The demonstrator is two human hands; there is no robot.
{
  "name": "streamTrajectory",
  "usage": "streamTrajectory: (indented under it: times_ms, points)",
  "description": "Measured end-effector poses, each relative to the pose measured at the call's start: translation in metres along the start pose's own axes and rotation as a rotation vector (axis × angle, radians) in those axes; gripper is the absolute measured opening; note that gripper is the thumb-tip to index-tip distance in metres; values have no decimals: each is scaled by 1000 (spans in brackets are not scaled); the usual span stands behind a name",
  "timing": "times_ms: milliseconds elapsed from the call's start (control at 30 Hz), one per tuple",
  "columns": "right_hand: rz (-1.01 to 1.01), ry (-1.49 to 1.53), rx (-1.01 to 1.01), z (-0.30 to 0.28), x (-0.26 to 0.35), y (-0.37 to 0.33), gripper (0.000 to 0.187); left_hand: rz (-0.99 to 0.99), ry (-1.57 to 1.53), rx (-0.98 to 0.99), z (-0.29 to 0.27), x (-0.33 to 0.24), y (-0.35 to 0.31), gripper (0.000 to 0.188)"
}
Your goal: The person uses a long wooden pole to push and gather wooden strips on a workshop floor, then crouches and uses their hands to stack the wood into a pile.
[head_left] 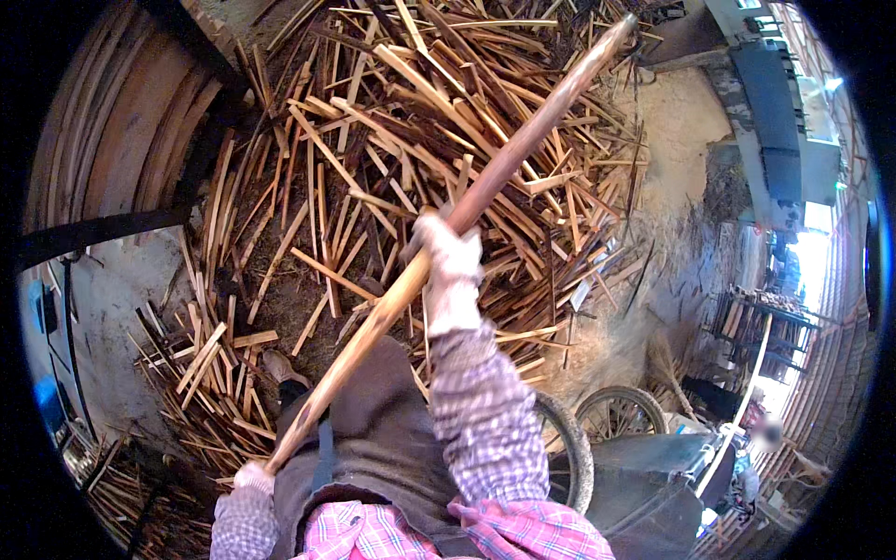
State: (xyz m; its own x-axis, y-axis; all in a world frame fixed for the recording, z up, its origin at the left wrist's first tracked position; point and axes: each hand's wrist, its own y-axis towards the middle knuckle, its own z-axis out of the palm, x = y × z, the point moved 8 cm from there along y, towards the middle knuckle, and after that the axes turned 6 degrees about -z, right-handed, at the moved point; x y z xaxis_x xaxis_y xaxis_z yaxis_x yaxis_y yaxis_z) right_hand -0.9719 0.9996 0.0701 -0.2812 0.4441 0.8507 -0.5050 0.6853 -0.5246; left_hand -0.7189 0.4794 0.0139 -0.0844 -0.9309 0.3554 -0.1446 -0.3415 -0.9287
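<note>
A long, round wooden pole [537, 138] slants across the view from lower left to upper right, its far tip over the wood heap. My right hand [452, 261], in a pale glove with a checked sleeve behind it, is wrapped round the pole near its middle. My left hand [252, 478], also gloved, is closed on the pole's near end beside my dark apron [378, 406]. Below the pole, a large heap of split wood strips [401, 159] covers the ground. A shoe [277, 366] of mine shows among the strips.
Stacked long boards [121, 121] stand at the upper left. A wheeled cart [625, 467] with spoked wheels is close on my right, with a broom [665, 364] beyond it. Blue-grey machinery [775, 121] lines the far right. A person [761, 439] is at the right edge.
</note>
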Motion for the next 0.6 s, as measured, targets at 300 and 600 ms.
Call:
streamTrajectory:
  times_ms: [300, 600]
  points:
    - [82, -270, -141, -40, 47, 171, 37, 479, -321, 85, -253, -293, -137, 44]
    - [214, -345, -58, -121, -48, 60, 16, 548, -1246, 1134, -111, -298, -185, 14]
